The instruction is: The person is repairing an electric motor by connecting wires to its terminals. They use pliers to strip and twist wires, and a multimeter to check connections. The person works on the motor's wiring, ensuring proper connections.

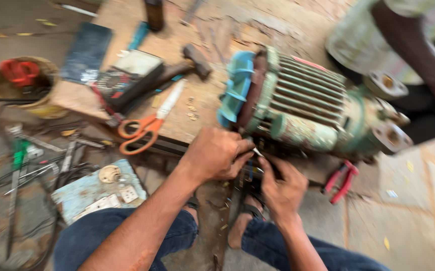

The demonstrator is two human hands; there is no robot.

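Note:
A worn green electric motor (pixel 307 108) with ribbed casing and a blue fan (pixel 236 88) lies on its side on the ground. My left hand (pixel 216 154) is closed just below the motor's fan end, pinching something small and pale that blur hides. My right hand (pixel 279 188) grips dark wires beneath the motor's body. The two hands nearly touch. My knees in blue jeans show at the bottom.
Orange-handled scissors (pixel 144 128), a hammer (pixel 190 62) and a multimeter (pixel 122 80) lie on a wooden board at left. Red-handled pliers (pixel 341 180) rest to the motor's right. Another person's arm (pixel 418 55) is at top right. A switchboard (pixel 97 193) and cables sit lower left.

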